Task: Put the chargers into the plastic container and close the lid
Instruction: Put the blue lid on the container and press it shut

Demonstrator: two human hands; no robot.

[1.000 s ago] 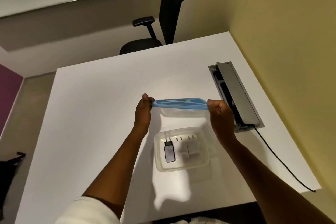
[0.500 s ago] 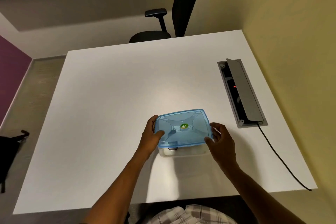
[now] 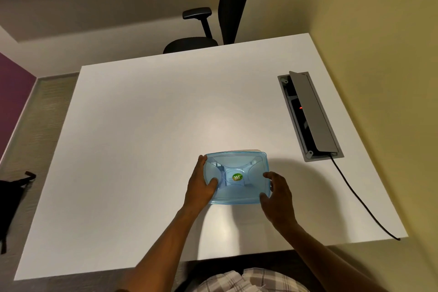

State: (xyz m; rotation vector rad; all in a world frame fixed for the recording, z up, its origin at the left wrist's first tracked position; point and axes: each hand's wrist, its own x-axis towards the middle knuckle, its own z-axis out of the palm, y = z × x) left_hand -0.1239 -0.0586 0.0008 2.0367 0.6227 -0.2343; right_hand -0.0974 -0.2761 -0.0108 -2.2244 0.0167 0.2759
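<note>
A translucent blue lid (image 3: 237, 176) with a small green sticker lies flat on top of the clear plastic container, covering it almost fully; only a thin clear rim (image 3: 239, 151) shows at the far edge. The chargers inside are hidden under the lid. My left hand (image 3: 201, 185) grips the lid's left edge, thumb pressed on top. My right hand (image 3: 277, 194) is at the lid's right front corner, its fingers curled against the edge.
The white table (image 3: 147, 140) holds a grey cable box (image 3: 310, 116) with its flap raised at the right, and a black cable (image 3: 360, 201) runs from it to the front edge. A black office chair (image 3: 213, 28) stands behind the table. A yellow wall is on the right.
The lid was held up in the air above the uncovered container with the chargers visible; it has come down onto the container and now sits flat, with both hands on its edges.
</note>
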